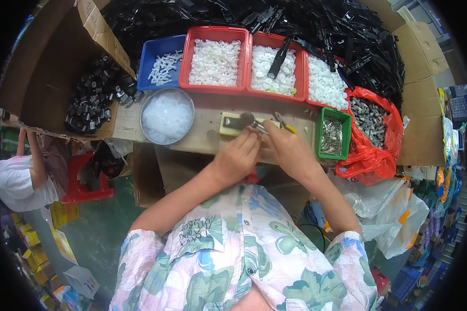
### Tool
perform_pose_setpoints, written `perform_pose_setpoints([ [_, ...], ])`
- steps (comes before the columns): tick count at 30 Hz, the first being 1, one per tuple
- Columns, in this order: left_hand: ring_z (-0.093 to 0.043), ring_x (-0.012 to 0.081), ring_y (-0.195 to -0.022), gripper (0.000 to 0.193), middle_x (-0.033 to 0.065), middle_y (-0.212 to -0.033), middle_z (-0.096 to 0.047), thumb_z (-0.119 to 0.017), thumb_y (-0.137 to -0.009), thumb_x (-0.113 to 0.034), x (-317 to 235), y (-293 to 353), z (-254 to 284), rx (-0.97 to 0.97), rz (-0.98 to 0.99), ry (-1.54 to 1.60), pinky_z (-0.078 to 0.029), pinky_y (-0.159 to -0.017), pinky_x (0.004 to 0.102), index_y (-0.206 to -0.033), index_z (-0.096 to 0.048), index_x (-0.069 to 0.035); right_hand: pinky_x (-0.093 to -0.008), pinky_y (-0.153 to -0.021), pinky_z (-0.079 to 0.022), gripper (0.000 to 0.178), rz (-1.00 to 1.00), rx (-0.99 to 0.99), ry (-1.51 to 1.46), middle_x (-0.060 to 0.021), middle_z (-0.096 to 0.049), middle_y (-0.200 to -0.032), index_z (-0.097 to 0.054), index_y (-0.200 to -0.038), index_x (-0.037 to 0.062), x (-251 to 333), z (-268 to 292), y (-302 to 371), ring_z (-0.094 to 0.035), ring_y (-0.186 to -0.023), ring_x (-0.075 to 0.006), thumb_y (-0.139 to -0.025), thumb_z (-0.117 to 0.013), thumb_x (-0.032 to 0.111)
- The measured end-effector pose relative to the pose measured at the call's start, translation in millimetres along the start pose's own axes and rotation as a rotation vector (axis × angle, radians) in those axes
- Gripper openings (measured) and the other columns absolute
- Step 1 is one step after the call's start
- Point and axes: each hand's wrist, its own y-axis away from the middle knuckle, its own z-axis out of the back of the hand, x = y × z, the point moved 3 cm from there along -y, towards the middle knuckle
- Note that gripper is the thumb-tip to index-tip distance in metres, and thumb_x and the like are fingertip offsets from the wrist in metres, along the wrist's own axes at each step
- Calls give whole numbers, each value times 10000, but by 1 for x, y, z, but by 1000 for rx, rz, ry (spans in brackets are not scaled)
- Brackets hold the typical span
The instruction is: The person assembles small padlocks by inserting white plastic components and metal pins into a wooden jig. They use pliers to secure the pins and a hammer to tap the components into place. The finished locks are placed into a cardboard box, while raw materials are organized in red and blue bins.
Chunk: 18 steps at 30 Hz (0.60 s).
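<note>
Both hands meet over the front of the workbench. My left hand [237, 158] is closed, its fingertips pinched together; what they hold is too small to name. My right hand [291, 149] is closed beside it, around a short metal piece [260, 126] whose kind I cannot make out. Just beyond the fingers is a dark round knob-like end [246, 119], over a cream block [228, 129] with a dark recessed top. Cutting pliers [285, 123] with yellow handles lie beyond my right hand.
A round metal bowl [192, 122] holds translucent white stuff. Behind stand a blue bin [141, 62] and red bins [215, 89] of white plastic parts. Right are a green tray [320, 140] of metal pins and a red bag [368, 168]. Black parts [347, 31] heap behind; someone sits left [23, 179].
</note>
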Motion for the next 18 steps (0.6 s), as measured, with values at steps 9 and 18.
perform_pose_setpoints([
  [9, -617, 358, -1162, 390, 212, -1178, -638, -748, -784, -98, -1, -4, 3, -39, 0, -47, -544, -924, 385, -1112, -662, 96, -517, -598, -494, 241, -55, 0, -66, -223, -658, -790, -593, -1186, 42, 0, 8, -6, -661, -718, -425, -981, -596, 167],
  [18, -634, 362, -1092, 409, 195, -1159, -652, -762, -754, -58, 11, -17, 24, -82, 107, 71, -525, -953, 425, -1126, -660, 78, -473, -628, -473, 152, -157, -247, -292, -234, -626, -822, -567, -1092, -10, -8, 65, 12, -634, -755, -447, -989, -570, 103],
])
